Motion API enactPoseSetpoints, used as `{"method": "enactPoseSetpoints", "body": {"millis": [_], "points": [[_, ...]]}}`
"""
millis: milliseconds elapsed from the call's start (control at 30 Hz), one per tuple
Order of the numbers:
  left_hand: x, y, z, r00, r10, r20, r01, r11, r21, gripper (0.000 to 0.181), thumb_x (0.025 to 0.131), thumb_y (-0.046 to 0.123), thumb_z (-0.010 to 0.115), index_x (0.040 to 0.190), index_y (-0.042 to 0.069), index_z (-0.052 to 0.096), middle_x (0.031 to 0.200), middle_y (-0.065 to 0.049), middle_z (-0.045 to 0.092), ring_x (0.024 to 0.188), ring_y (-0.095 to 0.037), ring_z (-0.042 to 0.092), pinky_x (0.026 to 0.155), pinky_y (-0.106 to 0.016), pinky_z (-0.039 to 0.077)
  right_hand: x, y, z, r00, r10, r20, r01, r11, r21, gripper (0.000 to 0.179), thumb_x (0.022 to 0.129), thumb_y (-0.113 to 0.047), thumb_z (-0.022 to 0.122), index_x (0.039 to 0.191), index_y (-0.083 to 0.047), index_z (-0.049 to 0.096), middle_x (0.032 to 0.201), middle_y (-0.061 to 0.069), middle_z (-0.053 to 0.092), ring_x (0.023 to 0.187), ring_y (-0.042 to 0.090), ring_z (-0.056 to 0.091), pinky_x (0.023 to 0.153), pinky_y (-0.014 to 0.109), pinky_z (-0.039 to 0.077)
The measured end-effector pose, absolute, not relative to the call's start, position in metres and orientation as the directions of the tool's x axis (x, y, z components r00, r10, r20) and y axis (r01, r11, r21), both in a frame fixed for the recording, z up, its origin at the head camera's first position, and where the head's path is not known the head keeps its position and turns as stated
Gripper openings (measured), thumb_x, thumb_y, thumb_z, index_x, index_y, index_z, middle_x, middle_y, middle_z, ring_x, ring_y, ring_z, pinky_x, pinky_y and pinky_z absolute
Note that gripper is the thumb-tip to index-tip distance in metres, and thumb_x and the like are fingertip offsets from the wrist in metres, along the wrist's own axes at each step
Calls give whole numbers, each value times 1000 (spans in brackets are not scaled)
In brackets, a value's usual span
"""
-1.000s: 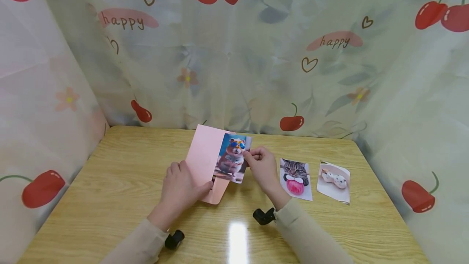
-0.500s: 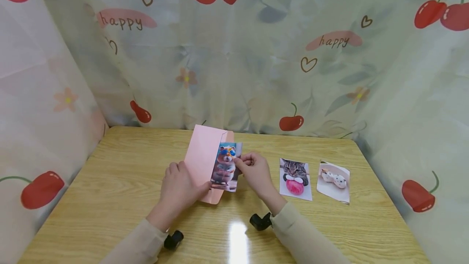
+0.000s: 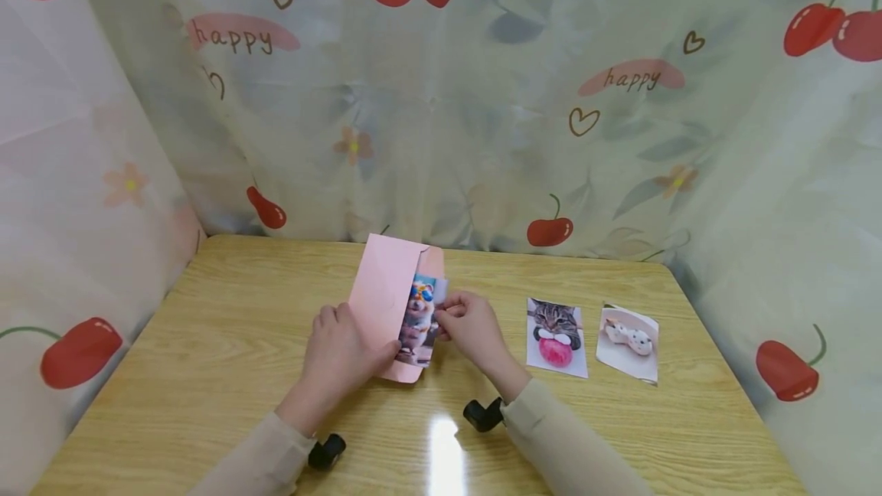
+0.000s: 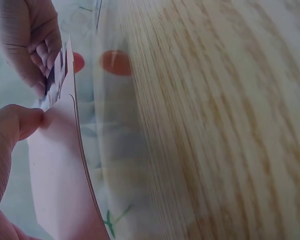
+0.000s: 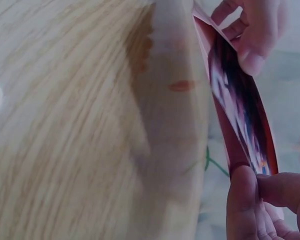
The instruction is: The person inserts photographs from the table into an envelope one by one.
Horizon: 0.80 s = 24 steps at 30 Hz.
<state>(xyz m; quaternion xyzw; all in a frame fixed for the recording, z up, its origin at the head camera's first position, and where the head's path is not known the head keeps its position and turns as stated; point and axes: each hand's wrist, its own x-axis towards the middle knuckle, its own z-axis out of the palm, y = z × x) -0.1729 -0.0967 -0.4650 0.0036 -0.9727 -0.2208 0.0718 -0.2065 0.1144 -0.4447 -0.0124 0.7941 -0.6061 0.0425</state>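
Note:
A pink envelope [image 3: 386,282] is held up at a tilt over the table by my left hand [image 3: 339,349], its thumb on the front near the opening. Into the envelope's open right side a photo card [image 3: 418,324] of a hamster in sunglasses is partly slid, its left part hidden inside. My right hand [image 3: 474,325] pinches the card's right edge between thumb and fingers. In the right wrist view the card [image 5: 242,110] sits between the envelope's flap and front, with the right thumb [image 5: 285,187] on its edge.
To the right on the wooden table [image 3: 227,327] lie two more photos: a cat with a pink ball [image 3: 556,335] and a white one with spotted small animals [image 3: 627,341]. A cherry-print curtain [image 3: 427,98] encloses the back and sides.
The hamster card has moved left and down, going from in front of the envelope to partly inside it. My right hand has followed it leftward, while my left hand has stayed nearly still.

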Motion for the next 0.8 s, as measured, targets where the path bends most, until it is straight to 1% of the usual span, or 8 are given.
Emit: {"method": "enactPoseSetpoints", "body": {"millis": [67,167,433,633,800], "points": [[-172,-95,-465,-990,-35,133,27,899,437,94,66,66,72,112,-12,46,100,-21,45,91,-33,44,74,-43,42,-208,114,-450,-996,-63,-64,46,257,-965,14,87,-1,67,97,6,60,76,15,66,60,21,66,66,46,55],[-172,-94,-464,-991,-36,130,25,897,441,94,66,66,72,112,-11,47,100,-21,45,91,-33,44,73,-43,43,-210,112,-455,-995,-52,-82,67,242,-968,16,87,-3,69,97,4,59,75,13,65,60,19,66,65,45,56],[-169,-89,-461,-994,-25,110,29,889,458,100,65,69,72,117,-12,45,103,-21,44,92,-32,44,74,-43,44,-209,107,-453,-994,-36,-108,94,276,-957,16,87,-8,71,95,1,60,76,13,65,63,22,67,62,39,56],[-166,-86,-458,-996,-23,85,18,892,452,100,65,68,73,119,-12,45,106,-22,44,93,-32,44,74,-44,45,-210,102,-457,-992,-50,-116,100,253,-962,16,88,-8,70,96,2,60,77,12,66,63,21,67,59,34,55],[-166,-83,-458,-996,-25,81,15,891,454,98,65,68,72,118,-11,45,105,-21,43,93,-32,43,73,-44,45,-210,96,-458,-989,-63,-136,118,228,-966,15,87,-6,69,96,3,60,77,13,66,62,21,68,58,33,55]]}}
